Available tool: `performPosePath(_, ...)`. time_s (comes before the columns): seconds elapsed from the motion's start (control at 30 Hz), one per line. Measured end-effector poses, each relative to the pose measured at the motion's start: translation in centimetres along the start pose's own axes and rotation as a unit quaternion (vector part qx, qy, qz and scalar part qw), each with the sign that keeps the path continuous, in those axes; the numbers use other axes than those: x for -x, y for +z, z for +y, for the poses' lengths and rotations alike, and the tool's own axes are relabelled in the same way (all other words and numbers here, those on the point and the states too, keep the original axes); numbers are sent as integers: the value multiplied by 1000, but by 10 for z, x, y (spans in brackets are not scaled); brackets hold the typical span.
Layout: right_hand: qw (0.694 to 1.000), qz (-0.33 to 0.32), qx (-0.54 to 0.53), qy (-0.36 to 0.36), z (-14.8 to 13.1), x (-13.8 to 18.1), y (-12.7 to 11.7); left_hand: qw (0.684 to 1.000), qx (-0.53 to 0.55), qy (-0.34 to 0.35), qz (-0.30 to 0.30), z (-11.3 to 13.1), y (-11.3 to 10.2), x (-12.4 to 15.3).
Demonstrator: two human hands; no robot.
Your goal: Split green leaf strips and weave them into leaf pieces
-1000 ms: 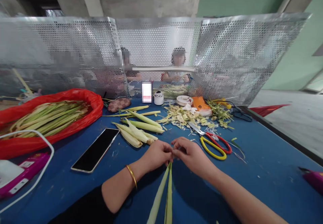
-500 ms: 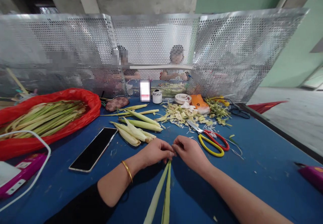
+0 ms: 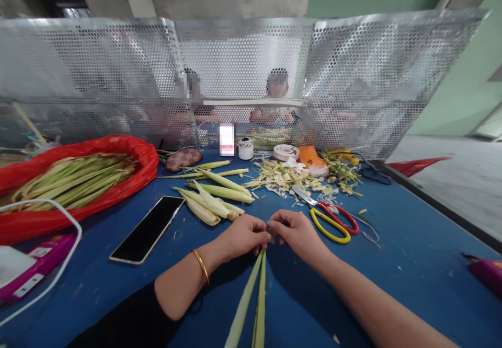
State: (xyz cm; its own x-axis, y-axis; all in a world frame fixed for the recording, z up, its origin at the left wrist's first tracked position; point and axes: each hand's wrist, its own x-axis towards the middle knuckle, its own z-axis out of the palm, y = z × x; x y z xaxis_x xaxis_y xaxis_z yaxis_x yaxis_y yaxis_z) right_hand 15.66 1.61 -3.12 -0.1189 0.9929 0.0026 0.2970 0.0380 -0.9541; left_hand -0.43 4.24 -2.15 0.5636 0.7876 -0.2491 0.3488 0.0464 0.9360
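My left hand [image 3: 243, 235] and my right hand [image 3: 296, 233] meet fingertip to fingertip over the blue table [image 3: 392, 264]. Both pinch the far end of long pale green leaf strips [image 3: 251, 306] that run back toward me along the table. A gold bangle [image 3: 201, 266] sits on my left wrist. Just beyond my left hand lies a small heap of folded pale leaf pieces [image 3: 214, 199]. Red and yellow scissors [image 3: 331, 220] lie right of my right hand.
A red plastic bag of leaf strips [image 3: 78, 181] fills the left. A black phone [image 3: 147, 229] lies beside it, a pink device with white cable [image 3: 35, 267] at the near left. Leaf scraps [image 3: 290, 178], tape rolls and a perforated metal screen [image 3: 243, 76] stand behind; people sit beyond it.
Both hands stay together on the strip ends, with only slight finger shifts. The view has tilted a little.
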Motion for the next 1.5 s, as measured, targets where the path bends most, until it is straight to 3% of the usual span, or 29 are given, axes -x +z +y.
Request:
performPosePath(0.13,995,37,-89,-18,-4,-3,-7,1000,8,5,2,-1,0,-1)
performPosePath(0.27,995,82,-6,-49,-3,-5,-22,1000,25,-4,-1,4,-2,0)
performPosePath(0.5,973,-32,214,-78,-11,3,-29,999,52,-6,5,3,-4,1)
performPosePath(0.8,941,-34,306,-136,-20,12,-19,996,67,-13,54,-2,-3,0)
performPosePath(1.07,943,-95,281,-151,-21,16,-13,996,76,-26,42,1,-7,0)
performPosePath(1.3,963,-159,207,-69,-20,14,-20,998,52,-5,47,7,-14,0)
performPosePath(1.4,992,-75,101,-1,-14,9,-18,998,40,16,35,5,-15,-2)
performPosePath(1.5,1000,0,13,17,-5,4,-10,999,-1,32,30,2,-17,-2)
